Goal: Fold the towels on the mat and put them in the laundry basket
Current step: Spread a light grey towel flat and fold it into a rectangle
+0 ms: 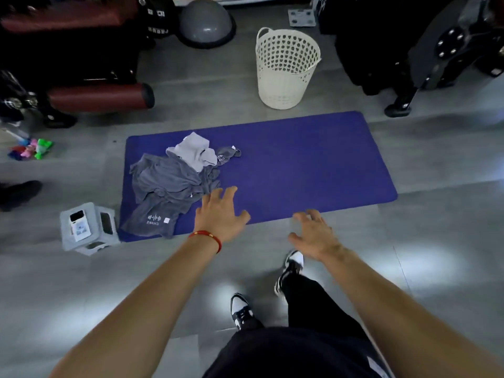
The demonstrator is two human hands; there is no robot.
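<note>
A purple mat (300, 170) lies on the grey floor. On its left half sits a crumpled heap of dark grey towels (166, 189), with a lighter grey towel (195, 152) on top at the back. A cream perforated laundry basket (286, 69) stands upright beyond the mat's far edge, and I see nothing inside it. My left hand (221, 214), with a red bracelet at the wrist, hovers with fingers spread just right of the towel heap. My right hand (313, 233) is held out over the mat's near edge, fingers apart and holding nothing.
A small grey stool (87, 227) with a phone on it stands by the mat's near left corner. Dark gym machines (81, 50) line the back left and back right (422, 45). A grey balance dome (206, 21) sits at the back. Coloured items (31, 150) lie far left.
</note>
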